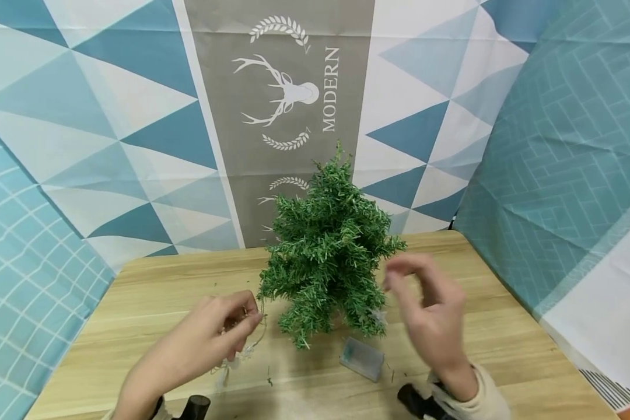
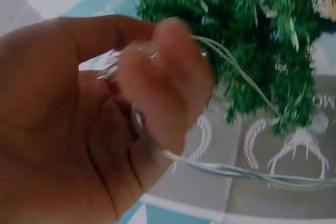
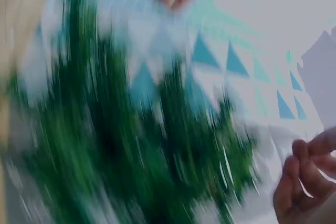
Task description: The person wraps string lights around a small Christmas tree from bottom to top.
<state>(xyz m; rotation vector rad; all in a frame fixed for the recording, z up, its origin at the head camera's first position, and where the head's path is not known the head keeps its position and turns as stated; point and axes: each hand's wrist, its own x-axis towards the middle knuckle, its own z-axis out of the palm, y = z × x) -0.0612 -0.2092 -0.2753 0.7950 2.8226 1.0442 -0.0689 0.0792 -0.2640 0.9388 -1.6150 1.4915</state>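
Note:
A small artificial Christmas tree [image 1: 328,251] stands upright on the table. To its lower left, my left hand [image 1: 217,326] holds a bundle of thin, clear string lights [image 2: 226,169] between curled fingers and thumb. Two stretches of the wire leave that hand, one passing in front of the branches in the left wrist view. Small clear pieces dangle below the hand. On the tree's right, my right hand [image 1: 430,309] is raised beside the branches, blurred, thumb and forefinger tips close together. Whether anything thin lies between those fingertips cannot be made out.
A small greyish translucent box [image 1: 362,359] lies in front of the tree on the wooden table [image 1: 483,326]. Loose green needles are scattered nearby. Patterned cloth [image 1: 278,216] hangs behind the table, with more cloth along both sides.

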